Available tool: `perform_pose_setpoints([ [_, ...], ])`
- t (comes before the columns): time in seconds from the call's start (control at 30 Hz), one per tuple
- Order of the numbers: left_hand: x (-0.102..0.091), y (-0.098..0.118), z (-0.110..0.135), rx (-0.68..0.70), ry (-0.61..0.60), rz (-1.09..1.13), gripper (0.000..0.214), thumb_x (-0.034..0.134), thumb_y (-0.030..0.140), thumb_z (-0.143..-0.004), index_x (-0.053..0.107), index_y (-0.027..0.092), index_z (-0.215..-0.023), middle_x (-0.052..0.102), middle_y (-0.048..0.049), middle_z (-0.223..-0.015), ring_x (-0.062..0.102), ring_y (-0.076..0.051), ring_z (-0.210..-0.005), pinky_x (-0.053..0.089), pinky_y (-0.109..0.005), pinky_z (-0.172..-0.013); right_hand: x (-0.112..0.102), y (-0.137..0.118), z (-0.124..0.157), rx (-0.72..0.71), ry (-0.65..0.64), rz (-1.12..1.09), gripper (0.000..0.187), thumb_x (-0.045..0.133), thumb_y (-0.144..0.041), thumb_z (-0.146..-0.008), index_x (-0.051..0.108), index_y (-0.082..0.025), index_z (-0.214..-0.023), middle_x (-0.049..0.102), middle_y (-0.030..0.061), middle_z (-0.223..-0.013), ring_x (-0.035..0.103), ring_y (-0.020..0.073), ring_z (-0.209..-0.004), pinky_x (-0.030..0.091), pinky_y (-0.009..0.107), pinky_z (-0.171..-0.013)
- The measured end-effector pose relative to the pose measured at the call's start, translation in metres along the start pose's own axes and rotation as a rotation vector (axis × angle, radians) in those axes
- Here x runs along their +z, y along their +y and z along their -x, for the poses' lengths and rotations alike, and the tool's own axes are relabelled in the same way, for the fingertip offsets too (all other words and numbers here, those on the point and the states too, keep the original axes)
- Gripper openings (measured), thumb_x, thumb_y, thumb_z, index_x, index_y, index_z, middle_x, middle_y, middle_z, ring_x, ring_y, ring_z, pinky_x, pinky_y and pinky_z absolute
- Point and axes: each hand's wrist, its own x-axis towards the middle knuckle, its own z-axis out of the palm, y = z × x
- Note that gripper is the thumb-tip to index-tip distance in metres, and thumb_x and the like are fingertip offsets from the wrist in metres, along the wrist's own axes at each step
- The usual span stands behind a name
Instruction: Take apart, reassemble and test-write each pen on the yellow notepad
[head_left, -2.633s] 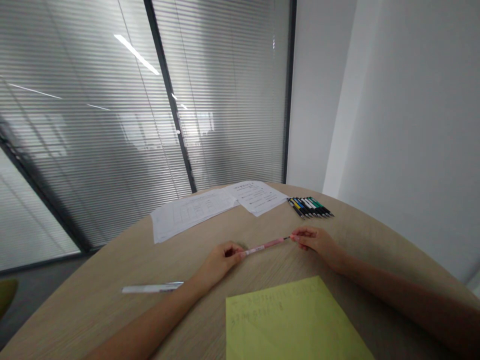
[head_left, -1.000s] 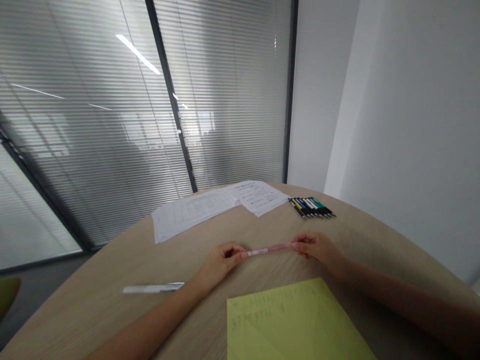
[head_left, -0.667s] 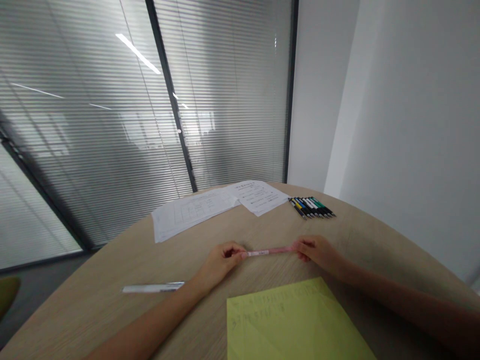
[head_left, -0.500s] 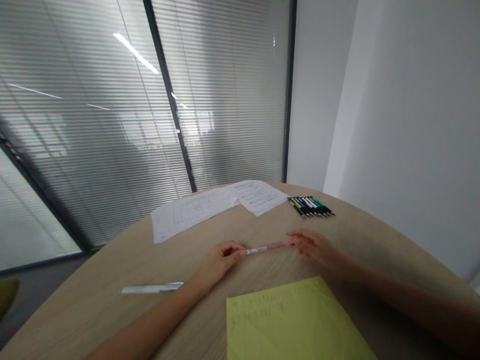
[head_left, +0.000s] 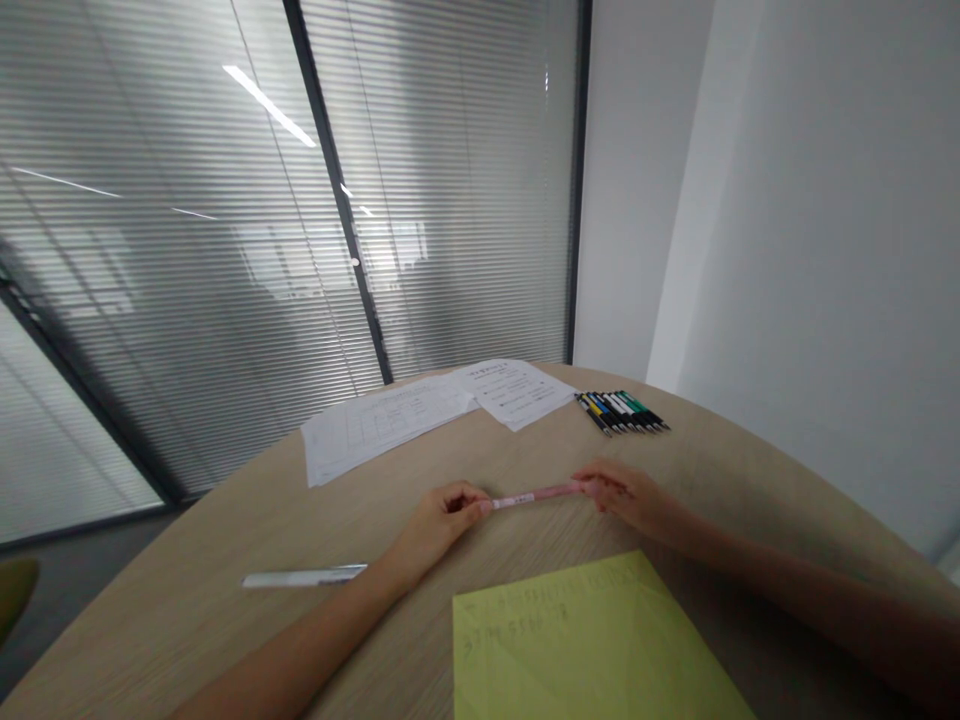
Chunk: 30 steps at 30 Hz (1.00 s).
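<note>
A slim pink pen (head_left: 534,495) lies level just above the round wooden table (head_left: 225,540), held at both ends. My left hand (head_left: 442,518) pinches its left end with curled fingers. My right hand (head_left: 626,492) grips its right end, fingers closed round the tip. A yellow sheet (head_left: 577,650) with faint writing lies on the table just in front of both hands.
A row of several pens (head_left: 621,412) lies at the back right. White printed papers (head_left: 420,412) are spread at the far edge. A clear ruler (head_left: 304,576) rests to the left. Glass partitions with blinds stand behind, and a white wall stands on the right.
The dark tip seen 2.6 s ago is now covered by my right hand. The pen dipped slightly and came back up. Both hands stay on its ends.
</note>
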Motion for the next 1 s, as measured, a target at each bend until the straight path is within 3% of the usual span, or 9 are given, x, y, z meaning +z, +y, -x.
perform_pose_setpoints([
  [0.1, 0.0, -0.0023, -0.0015, 0.006, -0.004, 0.002, 0.026, 0.053, 0.041, -0.065, 0.057, 0.015, -0.067, 0.05, 0.0025, -0.06, 0.042, -0.011, -0.057, 0.032, -0.021, -0.054, 0.0014, -0.0008, -0.0008, 0.039, 0.016, -0.024, 0.018, 0.052, -0.03, -0.072, 0.055, -0.02, -0.086, 0.054, -0.0006, -0.064, 0.048, 0.0116, -0.056, 0.038, 0.023, -0.053],
  [0.23, -0.0001, -0.0026, -0.0015, 0.008, -0.016, -0.013, 0.026, 0.053, 0.04, -0.065, 0.058, 0.015, -0.067, 0.051, 0.0022, -0.06, 0.044, -0.011, -0.058, 0.032, -0.022, -0.055, -0.0005, -0.0041, -0.0006, -0.023, -0.025, 0.036, 0.016, 0.046, -0.032, -0.076, 0.054, -0.018, -0.075, 0.051, 0.0003, -0.063, 0.047, 0.0123, -0.058, 0.037, 0.024, -0.053],
  [0.4, -0.0003, 0.0014, 0.0007, -0.009, -0.017, -0.012, 0.026, 0.053, 0.04, -0.065, 0.059, 0.015, -0.07, 0.054, 0.001, -0.064, 0.046, -0.013, -0.062, 0.033, -0.022, -0.057, -0.0035, -0.0028, 0.0004, -0.136, -0.075, 0.106, 0.03, 0.036, -0.034, -0.082, 0.048, -0.018, -0.06, 0.049, 0.0006, -0.063, 0.047, 0.012, -0.059, 0.037, 0.025, -0.057],
  [0.6, -0.0002, 0.0005, -0.0009, -0.018, -0.001, -0.003, 0.026, 0.052, 0.039, -0.065, 0.058, 0.014, -0.068, 0.05, 0.0025, -0.059, 0.043, -0.011, -0.057, 0.03, -0.021, -0.053, 0.0004, -0.0014, 0.0004, -0.003, -0.051, 0.019, 0.021, 0.046, -0.031, -0.075, 0.051, -0.017, -0.09, 0.054, 0.0011, -0.069, 0.05, 0.0119, -0.058, 0.039, 0.024, -0.055],
  [0.73, 0.0003, 0.0004, -0.0011, -0.011, -0.018, -0.004, 0.026, 0.053, 0.039, -0.065, 0.058, 0.014, -0.069, 0.052, 0.0016, -0.061, 0.044, -0.011, -0.06, 0.032, -0.021, -0.056, 0.0008, -0.0036, 0.0008, -0.01, -0.06, 0.069, 0.016, 0.045, -0.03, -0.077, 0.053, -0.018, -0.081, 0.055, 0.0017, -0.068, 0.05, 0.0124, -0.06, 0.039, 0.023, -0.055],
  [0.9, 0.0002, -0.0012, -0.0014, 0.006, -0.025, -0.026, 0.026, 0.053, 0.039, -0.066, 0.058, 0.014, -0.069, 0.053, 0.0012, -0.063, 0.044, -0.012, -0.06, 0.032, -0.022, -0.056, -0.0019, -0.0057, 0.0024, -0.038, -0.097, 0.198, 0.026, 0.036, -0.033, -0.081, 0.052, -0.017, -0.068, 0.054, 0.0026, -0.063, 0.049, 0.0145, -0.06, 0.037, 0.027, -0.057],
  [1.0, -0.0003, -0.0028, -0.002, 0.009, -0.027, -0.021, 0.026, 0.053, 0.04, -0.066, 0.058, 0.014, -0.069, 0.052, 0.0013, -0.062, 0.043, -0.011, -0.059, 0.031, -0.022, -0.055, -0.0011, -0.0058, 0.0029, -0.046, -0.093, 0.165, 0.022, 0.037, -0.031, -0.081, 0.054, -0.017, -0.079, 0.057, 0.0033, -0.069, 0.051, 0.0142, -0.062, 0.039, 0.027, -0.058],
])
